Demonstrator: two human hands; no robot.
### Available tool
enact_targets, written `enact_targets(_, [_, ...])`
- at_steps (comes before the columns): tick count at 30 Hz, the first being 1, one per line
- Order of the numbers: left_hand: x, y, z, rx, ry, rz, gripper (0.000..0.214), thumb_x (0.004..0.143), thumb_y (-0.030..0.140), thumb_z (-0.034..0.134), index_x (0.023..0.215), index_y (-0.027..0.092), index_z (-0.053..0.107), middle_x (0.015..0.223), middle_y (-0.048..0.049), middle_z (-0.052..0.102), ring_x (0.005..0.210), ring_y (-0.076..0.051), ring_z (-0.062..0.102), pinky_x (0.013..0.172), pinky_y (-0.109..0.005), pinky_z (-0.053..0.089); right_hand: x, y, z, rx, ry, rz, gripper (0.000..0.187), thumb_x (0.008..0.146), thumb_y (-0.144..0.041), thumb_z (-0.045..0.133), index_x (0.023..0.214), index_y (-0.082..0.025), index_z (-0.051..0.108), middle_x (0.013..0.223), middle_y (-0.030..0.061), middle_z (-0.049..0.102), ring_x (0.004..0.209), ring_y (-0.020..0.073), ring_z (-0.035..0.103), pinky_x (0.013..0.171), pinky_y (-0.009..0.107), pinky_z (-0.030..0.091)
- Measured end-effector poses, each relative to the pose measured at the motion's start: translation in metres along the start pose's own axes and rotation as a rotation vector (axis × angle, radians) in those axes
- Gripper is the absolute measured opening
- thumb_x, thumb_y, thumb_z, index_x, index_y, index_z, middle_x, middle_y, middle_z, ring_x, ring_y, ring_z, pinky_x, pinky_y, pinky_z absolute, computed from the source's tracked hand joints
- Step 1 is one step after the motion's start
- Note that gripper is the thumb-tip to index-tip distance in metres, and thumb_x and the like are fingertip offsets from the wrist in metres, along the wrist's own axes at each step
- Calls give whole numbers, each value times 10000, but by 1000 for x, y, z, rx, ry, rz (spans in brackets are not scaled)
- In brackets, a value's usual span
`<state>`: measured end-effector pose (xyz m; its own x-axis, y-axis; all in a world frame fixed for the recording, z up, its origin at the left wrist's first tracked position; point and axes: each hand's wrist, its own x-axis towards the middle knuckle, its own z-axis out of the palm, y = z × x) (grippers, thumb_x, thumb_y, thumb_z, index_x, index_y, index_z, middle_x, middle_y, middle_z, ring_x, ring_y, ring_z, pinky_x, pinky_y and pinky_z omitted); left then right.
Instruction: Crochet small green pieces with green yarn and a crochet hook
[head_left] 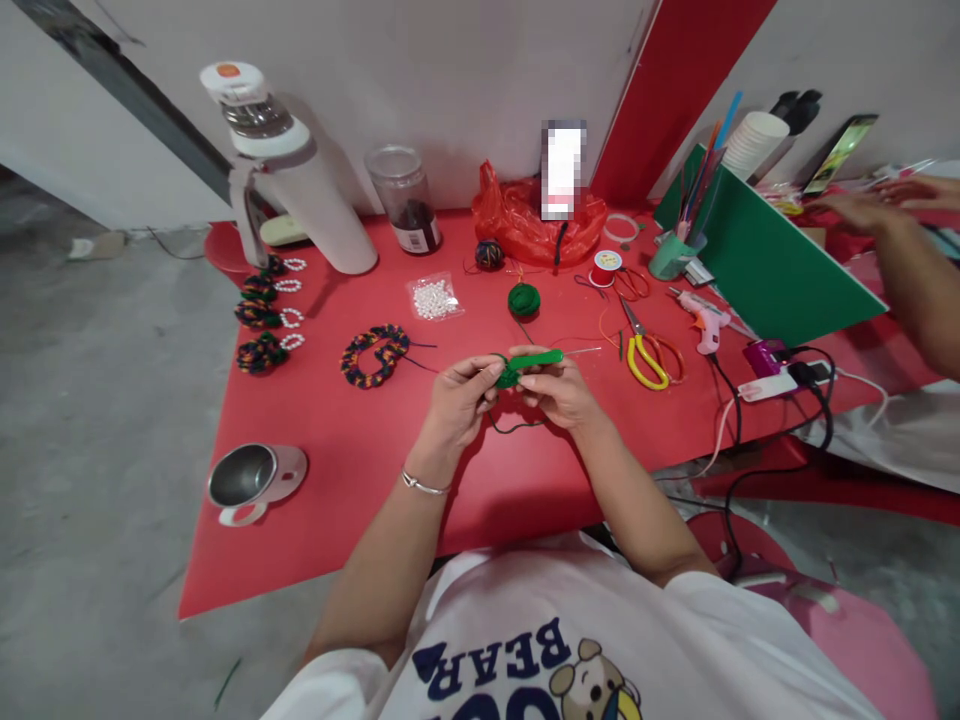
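Faces a red table, with the clock centred on the grip. Picks out a green board standing at two o'clock, then a white bottle between ten and eleven. Spots a rumpled red plastic bag at twelve, a steel-lined mug at eight. And here, dead centre: grips with the left hand, thumb and fingers pinched together; grips with the right hand too, fingers curled closed. Takes in yellow-handled scissors at three, a braided multicoloured yarn loop at nine, a packet of white pearl beads between ten and eleven. Holds a green-handled crochet hook in the right fingers, with its thin metal shaft towards three. Sees a green yarn ball at twelve. Ends on the little green crochet piece, pinched at the centre by the left fingertips.
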<state>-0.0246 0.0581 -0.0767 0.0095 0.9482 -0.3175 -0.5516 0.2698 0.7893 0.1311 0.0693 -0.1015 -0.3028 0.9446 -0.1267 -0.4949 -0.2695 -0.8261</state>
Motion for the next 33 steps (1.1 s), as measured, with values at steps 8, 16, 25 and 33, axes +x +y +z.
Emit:
enact_targets(8, [2,-2,-2,78,-4,38,383,458,347,988,714,149,785,521,13,616,389,-40,448,364,-154,240,0,-1,-3,12,4,8,323,703,-336,829,1003,-230,774,724,-16,720,609,108,629,424,170,422])
enact_targets(16, [-1,-7,-8,216,-42,148,312,601,378,946,793,166,822,613,-22,678,454,-58,491,421,-181,300,3,1,-5,-93,62,-54,269,718,-432,844,871,-221,778,681,-27,695,544,88,603,405,171,427])
enact_targets(25, [-3,-3,-7,228,-13,209,332,563,169,882,891,183,834,653,-10,700,544,-85,538,512,-209,414,3,-2,-4,-92,119,-83,308,675,-452,878,864,-226,790,644,-27,699,523,95,628,405,172,429])
enact_targets(33, [0,-5,-9,215,4,211,347,531,157,879,874,183,836,740,-48,762,632,-117,623,553,-217,474,-1,3,-3,-279,120,-160,355,690,-453,901,932,-229,772,779,-7,757,570,99,634,525,228,515])
